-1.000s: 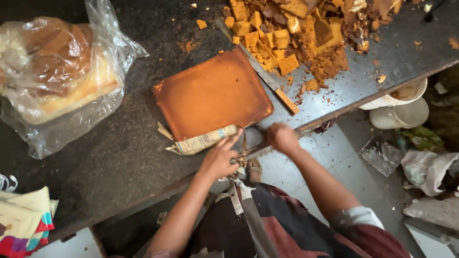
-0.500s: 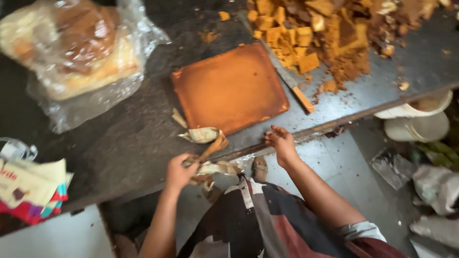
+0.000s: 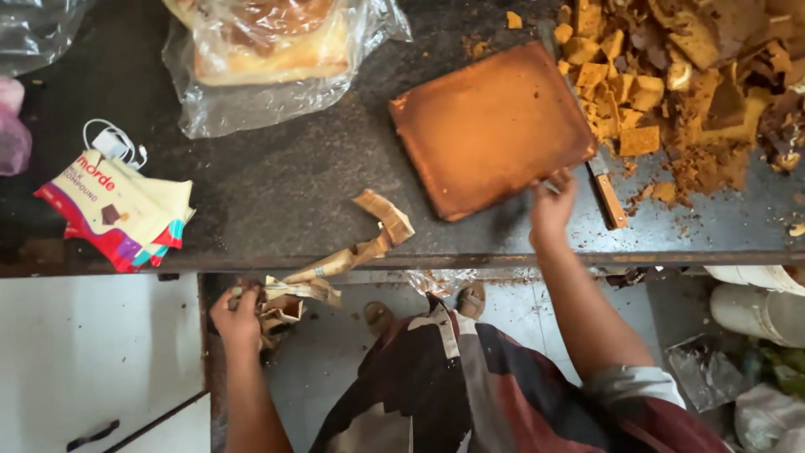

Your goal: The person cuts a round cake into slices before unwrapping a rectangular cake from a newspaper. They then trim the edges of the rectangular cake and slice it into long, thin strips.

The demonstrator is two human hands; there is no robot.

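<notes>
A flat orange-brown slab of cake [image 3: 490, 126] lies on the dark counter [image 3: 277, 184]. My right hand [image 3: 551, 205] rests at its near right corner, fingers touching the slab's edge, next to a wooden-handled knife [image 3: 605, 193]. My left hand [image 3: 237, 317] is down below the counter's front edge, closed around a crumpled strip of brown paper [image 3: 335, 264] that trails up onto the counter top.
A pile of cake cubes and crumbs [image 3: 688, 84] lies at the right. A bagged loaf [image 3: 268, 50] sits at the top, folded packets [image 3: 122, 214] and a white cable at the left. White buckets [image 3: 759, 306] stand on the floor at the right.
My left hand has pulled the paper strip away from the slab, leftward and down off the counter edge. My right hand moved up from the edge to the slab's corner.
</notes>
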